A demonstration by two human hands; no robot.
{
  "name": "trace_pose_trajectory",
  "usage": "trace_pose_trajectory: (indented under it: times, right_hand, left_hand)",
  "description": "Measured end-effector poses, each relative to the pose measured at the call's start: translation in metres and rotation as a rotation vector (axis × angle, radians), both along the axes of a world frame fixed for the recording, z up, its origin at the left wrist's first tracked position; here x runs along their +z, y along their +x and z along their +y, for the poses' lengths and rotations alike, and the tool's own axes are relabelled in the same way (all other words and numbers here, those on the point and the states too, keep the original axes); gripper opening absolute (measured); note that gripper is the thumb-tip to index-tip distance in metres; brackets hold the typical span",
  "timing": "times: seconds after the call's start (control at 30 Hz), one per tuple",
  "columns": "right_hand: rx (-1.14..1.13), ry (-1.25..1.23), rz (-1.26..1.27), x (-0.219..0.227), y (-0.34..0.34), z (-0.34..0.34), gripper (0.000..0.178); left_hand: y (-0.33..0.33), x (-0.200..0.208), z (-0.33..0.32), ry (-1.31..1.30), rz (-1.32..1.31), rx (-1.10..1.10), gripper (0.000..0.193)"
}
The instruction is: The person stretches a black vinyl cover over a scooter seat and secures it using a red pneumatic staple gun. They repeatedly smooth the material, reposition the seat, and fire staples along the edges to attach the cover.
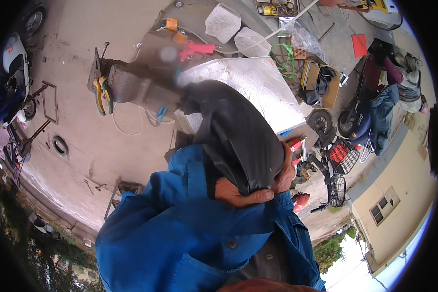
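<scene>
A long piece of smooth black rubber, which looks like an inner tube (236, 129), is bunched up in front of my chest. My left hand (238, 193) is closed round its near end, with the thumb showing along the edge. On the right side my right hand (285, 168) grips the same end, its fingers partly hidden by the rubber. The tube's far end is blurred and hangs over a silvery-white board (248, 82). Left of it, pliers (103, 92) with yellow-green handles rest at a rusty metal block (126, 82).
A pink air gun (197, 49) lies beyond the board, and a blue-handled tool (159, 115) left of it. Stone slabs (222, 23) are at the back. A cardboard box (331, 90) and a scooter (360, 119) stand right. A small tyre (60, 145) lies left.
</scene>
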State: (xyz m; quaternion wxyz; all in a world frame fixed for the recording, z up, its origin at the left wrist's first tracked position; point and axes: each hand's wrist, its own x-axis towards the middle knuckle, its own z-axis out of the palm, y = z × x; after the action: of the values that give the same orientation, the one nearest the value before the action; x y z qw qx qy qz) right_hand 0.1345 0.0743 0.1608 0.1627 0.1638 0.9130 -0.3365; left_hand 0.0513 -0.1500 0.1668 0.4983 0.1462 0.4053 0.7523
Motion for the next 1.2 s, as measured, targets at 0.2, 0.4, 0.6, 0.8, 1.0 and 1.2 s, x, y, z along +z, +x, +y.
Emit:
trace_pose_trajectory:
  times: [0.2,0.4,0.6,0.8,1.0,1.2]
  right_hand:
    - [-0.001,0.114,-0.079,-0.001,-0.005,0.003,0.072]
    - [-0.063,0.101,-0.084,-0.005,0.000,0.001,0.085]
    - [-0.104,0.038,-0.066,-0.006,-0.010,-0.004,0.099]
    - [0.010,-0.033,0.027,-0.006,-0.022,0.004,0.107]
    - [0.039,-0.342,0.005,-0.010,-0.022,0.033,0.117]
    - [-0.023,-0.204,-0.048,-0.034,-0.003,0.062,0.084]
  left_hand:
    - [0.027,-0.014,-0.030,-0.273,-0.206,-0.031,0.044]
    - [0.054,-0.030,-0.029,-0.414,-0.187,0.243,0.050]
    - [0.058,-0.093,-0.010,-0.694,-0.013,0.357,0.057]
    - [0.036,-0.098,0.005,-1.173,0.110,0.176,0.083]
    - [0.022,-0.103,0.005,-1.180,0.202,0.274,0.085]
    - [0.006,-0.125,0.020,-1.111,0.274,0.369,0.086]
